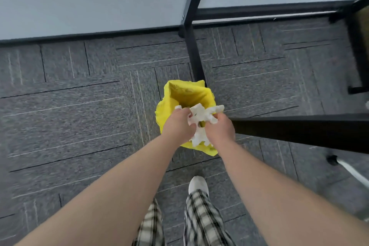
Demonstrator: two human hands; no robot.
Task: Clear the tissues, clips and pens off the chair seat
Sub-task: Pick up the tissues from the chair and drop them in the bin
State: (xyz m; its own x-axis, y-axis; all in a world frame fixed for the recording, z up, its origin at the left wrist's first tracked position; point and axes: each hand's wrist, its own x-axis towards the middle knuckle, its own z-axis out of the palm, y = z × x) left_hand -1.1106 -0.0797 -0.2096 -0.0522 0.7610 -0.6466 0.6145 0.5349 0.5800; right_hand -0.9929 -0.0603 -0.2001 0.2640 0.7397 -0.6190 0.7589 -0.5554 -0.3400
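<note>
A bunch of crumpled white tissues [199, 119] is pinched between both my hands, directly above the open mouth of a yellow bag-lined bin [187, 94] standing on the carpet. My left hand [180, 124] grips the tissues from the left, and my right hand [220, 130] grips them from the right. A strip of tissue hangs down between my wrists. The chair [359, 32] shows only as a dark frame and seat edge at the far right; what lies on the seat is out of view. No clips or pens are visible.
A black table frame leg [192, 46] slants down behind the bin, and a black bar [299, 128] runs right from my right hand. Grey carpet tiles cover the floor. My white shoe [198, 184] and plaid trousers are below. A pale wall runs along the top.
</note>
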